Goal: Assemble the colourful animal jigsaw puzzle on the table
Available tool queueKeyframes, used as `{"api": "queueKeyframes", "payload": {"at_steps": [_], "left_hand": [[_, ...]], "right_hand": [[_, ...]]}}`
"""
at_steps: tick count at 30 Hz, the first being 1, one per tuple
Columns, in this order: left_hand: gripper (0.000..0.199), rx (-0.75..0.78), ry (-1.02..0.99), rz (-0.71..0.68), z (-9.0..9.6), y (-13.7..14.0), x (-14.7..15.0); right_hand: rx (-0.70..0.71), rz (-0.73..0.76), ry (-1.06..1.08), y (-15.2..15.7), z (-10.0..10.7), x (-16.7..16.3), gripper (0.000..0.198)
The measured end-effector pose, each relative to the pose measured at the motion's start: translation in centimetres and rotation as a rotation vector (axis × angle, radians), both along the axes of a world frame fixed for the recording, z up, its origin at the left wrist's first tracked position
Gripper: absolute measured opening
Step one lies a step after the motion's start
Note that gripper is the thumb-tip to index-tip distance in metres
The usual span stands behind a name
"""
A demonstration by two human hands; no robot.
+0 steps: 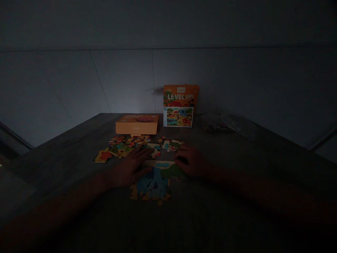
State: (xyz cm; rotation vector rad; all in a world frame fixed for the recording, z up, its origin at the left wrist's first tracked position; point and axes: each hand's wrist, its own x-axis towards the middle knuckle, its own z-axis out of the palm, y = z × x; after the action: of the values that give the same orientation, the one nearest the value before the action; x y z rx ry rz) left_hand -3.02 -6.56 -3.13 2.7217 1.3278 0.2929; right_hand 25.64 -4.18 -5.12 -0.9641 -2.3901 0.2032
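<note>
A partly joined jigsaw puzzle (153, 184) with a blue elephant and green treetops lies on the dark table in front of me. My left hand (130, 169) rests at its upper left, fingers stretched out over the edge and toward a loose puzzle piece (156, 149). At the puzzle's upper right corner, my right hand (193, 161) is closed, thumb and fingers curled on a green puzzle piece (176, 171). Dim light hides the exact fingertip contact. Two or so more loose pieces (175, 144) lie just beyond the right hand.
A pile of loose puzzle pieces (119, 147) spreads at the left, before a low orange box (137, 127). Another orange box (181, 95) stands upright at the back, a picture card (179, 117) leaning on it. A clear plastic bag (229, 123) lies at back right, near the wall.
</note>
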Motion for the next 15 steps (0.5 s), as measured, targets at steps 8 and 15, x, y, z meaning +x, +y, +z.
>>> {"api": "queueKeyframes", "payload": {"at_steps": [8,15], "left_hand": [[0.058,-0.015,0.011,-0.081,-0.1,-0.3,0.0],[0.068,0.22,-0.146,0.303,0.3,2.2,-2.3]], "right_hand": [[-0.009,0.16,-0.064,0.1,0.2,0.1,0.021],[-0.025,0.141,-0.086,0.1,0.2,0.3,0.024]]}}
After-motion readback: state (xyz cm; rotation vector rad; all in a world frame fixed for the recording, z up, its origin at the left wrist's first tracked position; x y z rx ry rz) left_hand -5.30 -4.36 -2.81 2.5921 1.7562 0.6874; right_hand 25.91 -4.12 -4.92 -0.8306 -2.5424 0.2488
